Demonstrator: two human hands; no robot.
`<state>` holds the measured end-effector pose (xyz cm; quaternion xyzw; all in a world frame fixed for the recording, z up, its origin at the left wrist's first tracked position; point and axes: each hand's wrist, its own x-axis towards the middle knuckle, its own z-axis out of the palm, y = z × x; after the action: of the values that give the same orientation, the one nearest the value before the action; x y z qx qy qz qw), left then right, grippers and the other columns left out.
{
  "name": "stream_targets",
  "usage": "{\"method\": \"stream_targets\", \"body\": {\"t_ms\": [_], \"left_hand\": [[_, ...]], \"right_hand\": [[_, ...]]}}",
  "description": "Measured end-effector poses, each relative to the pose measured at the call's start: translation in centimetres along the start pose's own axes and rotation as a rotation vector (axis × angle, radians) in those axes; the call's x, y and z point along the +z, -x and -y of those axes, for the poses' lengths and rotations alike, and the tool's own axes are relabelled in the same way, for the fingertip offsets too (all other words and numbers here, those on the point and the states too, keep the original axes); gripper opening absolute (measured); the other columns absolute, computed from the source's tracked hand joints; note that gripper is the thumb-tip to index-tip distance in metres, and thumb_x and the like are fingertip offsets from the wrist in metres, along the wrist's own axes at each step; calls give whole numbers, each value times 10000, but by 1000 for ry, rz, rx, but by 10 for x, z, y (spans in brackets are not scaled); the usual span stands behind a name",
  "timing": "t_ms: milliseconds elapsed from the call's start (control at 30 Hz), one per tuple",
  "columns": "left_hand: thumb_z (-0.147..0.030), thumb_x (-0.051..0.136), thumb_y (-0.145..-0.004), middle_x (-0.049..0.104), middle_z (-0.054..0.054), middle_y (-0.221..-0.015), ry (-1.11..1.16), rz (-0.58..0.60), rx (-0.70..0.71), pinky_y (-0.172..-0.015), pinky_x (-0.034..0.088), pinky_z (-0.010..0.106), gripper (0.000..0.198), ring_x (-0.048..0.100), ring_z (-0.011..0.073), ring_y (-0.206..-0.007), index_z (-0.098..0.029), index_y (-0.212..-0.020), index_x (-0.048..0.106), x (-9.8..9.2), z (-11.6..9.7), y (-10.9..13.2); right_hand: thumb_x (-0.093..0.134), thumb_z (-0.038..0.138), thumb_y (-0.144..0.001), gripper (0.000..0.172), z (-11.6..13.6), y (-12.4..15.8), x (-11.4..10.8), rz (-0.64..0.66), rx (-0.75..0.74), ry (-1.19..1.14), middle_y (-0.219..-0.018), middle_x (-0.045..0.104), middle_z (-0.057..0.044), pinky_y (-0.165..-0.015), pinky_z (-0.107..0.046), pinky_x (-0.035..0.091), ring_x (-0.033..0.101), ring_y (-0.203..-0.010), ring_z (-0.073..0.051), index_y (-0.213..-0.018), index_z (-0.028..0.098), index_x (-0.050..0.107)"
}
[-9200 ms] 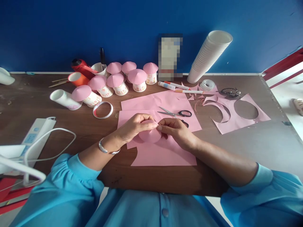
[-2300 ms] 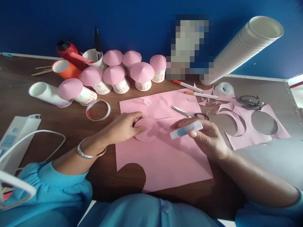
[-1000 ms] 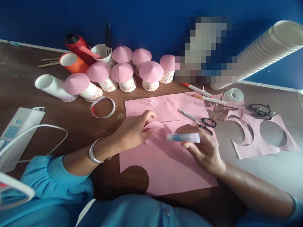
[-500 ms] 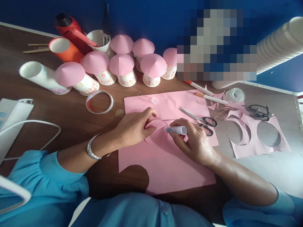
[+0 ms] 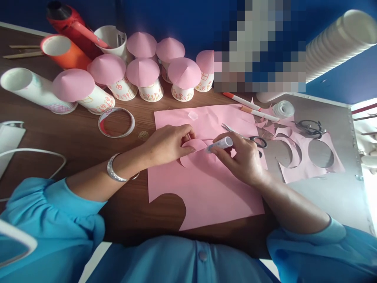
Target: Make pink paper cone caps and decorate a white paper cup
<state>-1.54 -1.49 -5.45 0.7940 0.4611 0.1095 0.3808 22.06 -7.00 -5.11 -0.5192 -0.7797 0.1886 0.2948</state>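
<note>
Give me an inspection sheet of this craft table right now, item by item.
Surface: brown wooden table, pink sheet lying on it.
Job's things: pink circle, glue stick tip against it.
Clutter: scissors, tape ring, pens, pink-capped cups, cup stack, cut-out scraps.
Grippers: left hand pinches the pink circle; right hand grips the glue stick.
Cables: white cable at the left edge.
Surroundings: blue wall behind.

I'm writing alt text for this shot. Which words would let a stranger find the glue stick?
Start at the big pink sheet mid-table. Above its middle, the right hand holds the glue stick, its tip at a pink paper circle. Unlike the thin markers lying farther back, it is short, thick and white.
</note>
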Motion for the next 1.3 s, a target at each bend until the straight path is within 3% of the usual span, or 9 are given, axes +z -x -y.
{"method": "stream_targets", "body": {"t_ms": [300,567,967,1300], "left_hand": [[-321,727,-851,672,-34,-677,2,16,8,-581,383,253,139,575,126,-603,-206,-922,692,-3,-2,1],[-369,713,-862,704,-15,-712,11,27,-12,-596,406,256,197,618,146,-653,-203,-967,714,-4,-3,1],[-358,695,-852,735,-5,-790,-17,31,-27,-601,395,265,178,615,145,-668,-202,-938,702,-3,-4,-1],[-431,713,-866,739,-2,-786,-1,14,-3,-605,398,268,235,632,147,-687,-203,-920,713,-3,-5,1]], "right_hand": [[573,331,-1031,130,-3,0,6,21,-89,-3,-840,749,-37,-649,-286,492,673,-660,-169,-1034,205,607],[593,288,-1025,98,0,1,8,103,-129,0,-817,725,-28,-626,-272,480,657,-640,-157,-1035,191,596],[557,337,-1051,167,6,0,11,75,-237,106,-870,750,-67,-633,-284,478,670,-697,-173,-1014,184,610],[573,284,-1040,110,8,0,13,104,-300,188,-828,718,-53,-612,-290,438,655,-693,-179,-993,188,602]]}}
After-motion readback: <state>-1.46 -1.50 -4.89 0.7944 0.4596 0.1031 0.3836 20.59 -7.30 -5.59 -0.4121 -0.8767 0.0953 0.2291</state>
